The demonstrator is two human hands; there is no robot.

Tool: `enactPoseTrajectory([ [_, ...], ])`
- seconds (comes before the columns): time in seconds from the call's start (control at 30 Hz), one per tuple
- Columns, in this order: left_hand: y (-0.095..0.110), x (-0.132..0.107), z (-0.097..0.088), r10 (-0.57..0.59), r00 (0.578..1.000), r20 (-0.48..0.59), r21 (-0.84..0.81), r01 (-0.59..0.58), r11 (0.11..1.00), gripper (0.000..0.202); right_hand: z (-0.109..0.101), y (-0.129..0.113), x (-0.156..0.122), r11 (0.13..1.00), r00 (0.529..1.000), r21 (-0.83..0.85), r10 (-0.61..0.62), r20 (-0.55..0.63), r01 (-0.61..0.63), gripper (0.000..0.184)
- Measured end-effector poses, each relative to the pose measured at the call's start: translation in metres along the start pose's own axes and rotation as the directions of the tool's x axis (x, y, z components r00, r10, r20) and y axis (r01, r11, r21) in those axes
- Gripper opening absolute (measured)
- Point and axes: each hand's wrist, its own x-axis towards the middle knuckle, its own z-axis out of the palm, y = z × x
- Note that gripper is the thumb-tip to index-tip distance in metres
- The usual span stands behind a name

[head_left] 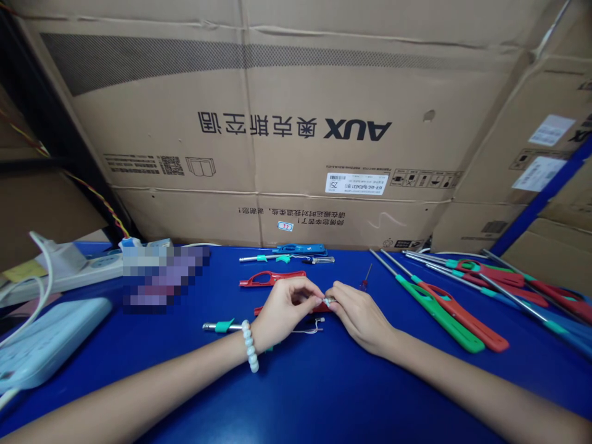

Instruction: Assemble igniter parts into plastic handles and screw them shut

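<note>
My left hand (284, 311), with a pale bead bracelet on its wrist, and my right hand (358, 314) meet over the blue table (296, 382). Both pinch one small silvery metal part (327, 302) between their fingertips. A red plastic shell half (319, 307) lies partly hidden beneath the hands. Just below them rests a thin metal tube with a teal slider (222, 325) and a loose white wire (311, 328). Another red shell half (271, 279) lies behind my left hand. Farther back are a blue shell (300, 249) and a second tube with teal piece (266, 258).
Several assembled long-nozzle lighters in green, red and blue (462, 314) lie at the right. A small red-handled screwdriver (366, 277) lies near my right hand. A white power strip (69, 271) and a pale blue device (46, 342) sit at the left. Cardboard boxes (287, 123) wall the back.
</note>
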Motion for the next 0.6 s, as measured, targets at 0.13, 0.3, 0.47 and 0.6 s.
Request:
enactPoseTrajectory([
  [0.13,0.0016,-0.0004,0.0002,-0.006,1.0,0.01,0.001,0.006,1.0,0.01,0.003,0.0025,-0.0007,1.0,0.999,-0.01,-0.027,-0.02,0.027,0.033],
  [0.3,0.0008,-0.0004,0.001,0.018,1.0,0.017,-0.004,-0.018,1.0,0.007,0.0079,0.0059,-0.0014,0.999,0.999,-0.025,-0.044,-0.016,0.044,0.035],
  [0.47,0.0016,-0.0014,0.001,0.062,0.998,0.007,0.034,-0.062,0.998,0.007,0.0088,0.0051,-0.0012,0.995,0.998,-0.08,-0.059,-0.031,0.056,0.039],
  [0.6,0.0036,-0.0029,0.0008,0.102,0.995,0.019,0.074,-0.103,0.992,0.008,0.0093,0.0049,-0.0011,0.992,0.997,-0.108,-0.071,-0.023,0.068,0.04],
])
